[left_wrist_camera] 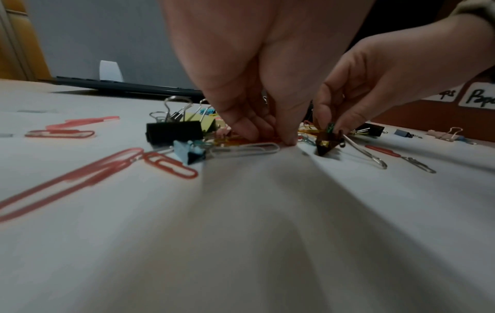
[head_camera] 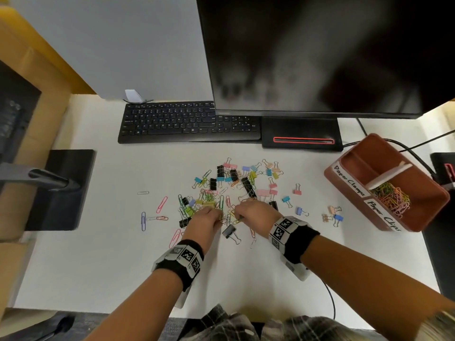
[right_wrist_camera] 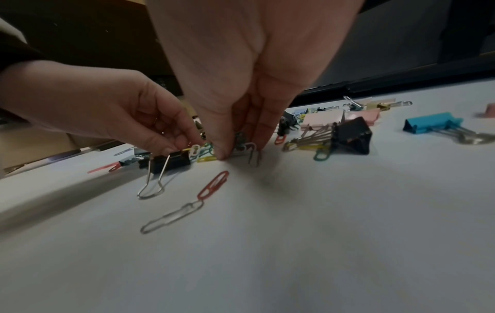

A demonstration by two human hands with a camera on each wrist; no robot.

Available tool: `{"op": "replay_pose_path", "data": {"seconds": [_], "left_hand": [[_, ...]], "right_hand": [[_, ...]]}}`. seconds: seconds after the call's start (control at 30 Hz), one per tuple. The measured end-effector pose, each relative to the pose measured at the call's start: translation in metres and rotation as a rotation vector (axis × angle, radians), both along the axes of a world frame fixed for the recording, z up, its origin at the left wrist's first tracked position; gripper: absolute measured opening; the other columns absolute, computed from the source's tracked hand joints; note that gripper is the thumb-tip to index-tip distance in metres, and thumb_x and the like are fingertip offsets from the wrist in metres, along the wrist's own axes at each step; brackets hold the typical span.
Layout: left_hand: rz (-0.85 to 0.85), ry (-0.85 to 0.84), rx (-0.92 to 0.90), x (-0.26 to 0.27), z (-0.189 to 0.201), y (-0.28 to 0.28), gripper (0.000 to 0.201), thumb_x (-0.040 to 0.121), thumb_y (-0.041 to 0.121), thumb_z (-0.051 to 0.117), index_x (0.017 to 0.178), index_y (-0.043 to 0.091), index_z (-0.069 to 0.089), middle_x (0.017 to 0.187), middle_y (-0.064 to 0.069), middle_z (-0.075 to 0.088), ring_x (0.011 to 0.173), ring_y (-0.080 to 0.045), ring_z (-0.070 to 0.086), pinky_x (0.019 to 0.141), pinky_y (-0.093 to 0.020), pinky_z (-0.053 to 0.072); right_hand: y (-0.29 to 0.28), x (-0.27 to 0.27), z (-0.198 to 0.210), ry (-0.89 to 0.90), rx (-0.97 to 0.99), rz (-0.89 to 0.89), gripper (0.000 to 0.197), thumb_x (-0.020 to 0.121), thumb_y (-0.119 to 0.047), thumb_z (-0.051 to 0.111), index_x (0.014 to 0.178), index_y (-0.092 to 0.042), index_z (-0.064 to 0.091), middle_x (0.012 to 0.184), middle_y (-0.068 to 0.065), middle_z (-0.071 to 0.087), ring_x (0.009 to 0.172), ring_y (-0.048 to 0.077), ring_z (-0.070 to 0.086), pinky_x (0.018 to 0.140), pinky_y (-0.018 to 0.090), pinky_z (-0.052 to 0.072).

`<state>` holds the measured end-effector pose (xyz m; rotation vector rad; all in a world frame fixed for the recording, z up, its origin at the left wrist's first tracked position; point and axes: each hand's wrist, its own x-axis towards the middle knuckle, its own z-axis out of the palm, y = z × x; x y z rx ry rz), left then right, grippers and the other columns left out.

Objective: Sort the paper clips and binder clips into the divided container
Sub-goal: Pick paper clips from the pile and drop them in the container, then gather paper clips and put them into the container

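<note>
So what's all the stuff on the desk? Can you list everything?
binder clips: many, black, pink, blue, yellow, scattered mid-desk
paper clips: many, mixed colours, loose in the pile and to its left
sorted paper clips: a heap, mixed colours, in the container's near compartment
divided container: one, reddish-brown, right side, white labels
keyboard: one, black, behind the pile
monitor: one, black, screen dark, at the back
cables: a few, black, by the container
desk: one, white
left hand: one, fingertips pinching paper clips in the pile
right hand: one, fingertips pinching paper clips in the pile
wristbands: two, black with patterned tags
</note>
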<state>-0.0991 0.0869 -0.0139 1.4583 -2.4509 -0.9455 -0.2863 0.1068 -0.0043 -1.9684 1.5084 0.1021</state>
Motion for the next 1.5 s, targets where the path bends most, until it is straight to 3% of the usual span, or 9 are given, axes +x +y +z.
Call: {"op": "replay_pose_path", "data": {"seconds": [0.3,0.4,0.57,0.8,1.0,1.1,1.27,1.37,1.5], "left_hand": [[-0.121,0.0,-0.103,-0.001,0.004,-0.014,0.018,0.085,0.008,0.06,0.1,0.008,0.069,0.093,-0.01,0.067,0.087,-0.026,0.06,0.078,-0.029,0.047],[-0.089,0.068,-0.115,-0.003,0.014,-0.021,0.014,0.084,0.008,0.064,0.096,0.009,0.071,0.089,-0.007,0.069,0.08,-0.013,0.056,0.078,-0.029,0.05],[-0.033,0.266,0.003,-0.029,0.057,-0.027,0.017,0.081,0.009,0.067,0.097,0.014,0.071,0.085,0.004,0.067,0.071,0.002,0.058,0.069,-0.005,0.047],[-0.147,0.546,0.221,-0.19,0.116,-0.02,0.01,0.079,0.011,0.07,0.089,0.013,0.073,0.081,0.004,0.069,0.07,-0.001,0.061,0.062,-0.013,0.051],[-0.231,0.567,0.413,-0.328,0.108,0.016,0.012,0.079,0.01,0.069,0.092,0.011,0.071,0.08,-0.005,0.068,0.061,-0.009,0.06,0.062,-0.019,0.052],[-0.287,0.398,0.445,-0.359,0.092,0.033,0.016,0.081,0.017,0.068,0.095,0.009,0.069,0.084,-0.004,0.068,0.071,-0.012,0.063,0.072,-0.025,0.055],[-0.245,0.394,0.436,-0.345,0.103,0.033,0.027,0.084,0.018,0.065,0.11,0.011,0.065,0.099,0.002,0.066,0.09,-0.009,0.061,0.083,-0.016,0.048],[-0.204,0.455,0.364,-0.292,0.113,0.019,0.015,0.084,0.018,0.065,0.098,0.02,0.068,0.097,0.007,0.069,0.088,-0.003,0.063,0.078,-0.009,0.048],[-0.005,0.396,0.24,-0.184,0.109,-0.002,0.013,0.085,0.019,0.065,0.097,0.023,0.068,0.101,0.011,0.065,0.091,0.001,0.061,0.075,-0.017,0.052]], "right_hand": [[0.002,-0.008,0.003,-0.045,0.028,-0.115,0.026,0.089,-0.003,0.047,0.107,-0.008,0.064,0.104,0.012,0.065,0.099,0.027,0.059,0.088,0.035,0.05],[0.005,-0.018,0.012,-0.144,-0.018,-0.194,0.023,0.091,-0.009,0.049,0.106,-0.01,0.067,0.106,0.009,0.067,0.1,0.023,0.059,0.093,0.032,0.048],[0.021,-0.068,0.047,-0.226,-0.242,-0.369,0.014,0.088,-0.014,0.058,0.096,-0.015,0.069,0.096,0.003,0.07,0.093,0.019,0.062,0.09,0.029,0.046],[0.083,-0.193,0.108,-0.055,-0.482,-0.751,0.01,0.079,-0.01,0.069,0.088,-0.011,0.072,0.089,0.008,0.072,0.086,0.023,0.066,0.081,0.029,0.049],[0.122,-0.267,0.106,0.056,-0.418,-1.049,0.02,0.082,-0.004,0.061,0.099,-0.009,0.07,0.103,0.013,0.069,0.097,0.028,0.064,0.093,0.032,0.048],[0.126,-0.279,0.096,0.023,-0.278,-1.134,0.032,0.084,-0.004,0.055,0.115,-0.011,0.062,0.113,0.015,0.066,0.105,0.029,0.063,0.096,0.037,0.049],[0.129,-0.277,0.093,-0.025,-0.289,-1.114,0.031,0.089,-0.008,0.052,0.12,-0.013,0.055,0.117,0.012,0.062,0.108,0.027,0.059,0.095,0.035,0.048],[0.12,-0.26,0.096,-0.021,-0.436,-0.938,0.022,0.087,-0.009,0.054,0.108,-0.011,0.061,0.11,0.01,0.062,0.101,0.025,0.06,0.092,0.034,0.048],[0.093,-0.206,0.09,-0.116,-0.43,-0.591,0.019,0.086,-0.013,0.057,0.104,-0.016,0.064,0.102,0.006,0.063,0.096,0.023,0.06,0.091,0.036,0.05]]}}
